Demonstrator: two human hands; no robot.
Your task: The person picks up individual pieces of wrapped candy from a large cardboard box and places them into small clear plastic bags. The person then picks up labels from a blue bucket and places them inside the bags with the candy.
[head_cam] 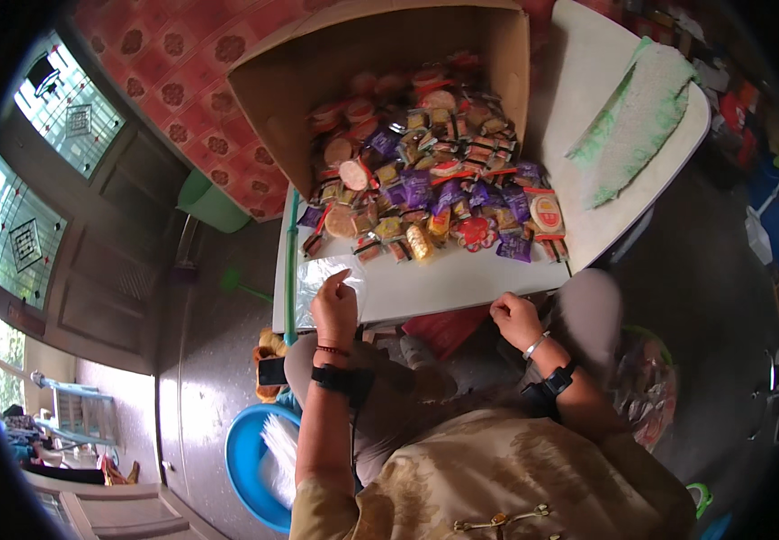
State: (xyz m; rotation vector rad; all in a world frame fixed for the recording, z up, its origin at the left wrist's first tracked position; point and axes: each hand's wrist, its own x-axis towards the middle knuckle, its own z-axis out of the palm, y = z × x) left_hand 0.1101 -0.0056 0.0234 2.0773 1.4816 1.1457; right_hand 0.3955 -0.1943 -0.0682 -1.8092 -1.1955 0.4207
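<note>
My left hand (335, 307) is over a clear plastic bag (311, 273) at the table's front left corner. Its fingers are bent, and whether they grip the film cannot be told. Near the front edge of the white table (470, 287), my right hand (516, 318) has its fingers curled in, with nothing visible in them. Beyond both hands lies a heap of wrapped snacks. It includes purple packets (417, 189), a gold-wrapped roll (419, 241), round wafers (341, 221) and a red-and-clear cracker packet (546, 212). The heap spills from a cardboard box (274, 101) lying on its side.
A green-and-white towel (646, 128) lies on the table's right section. A green pole (291, 270) runs along the left edge. Below left, a blue basin (241, 466) holds clear plastic bags (281, 445), near a phone (272, 371). A green bin (212, 202) stands on the floor.
</note>
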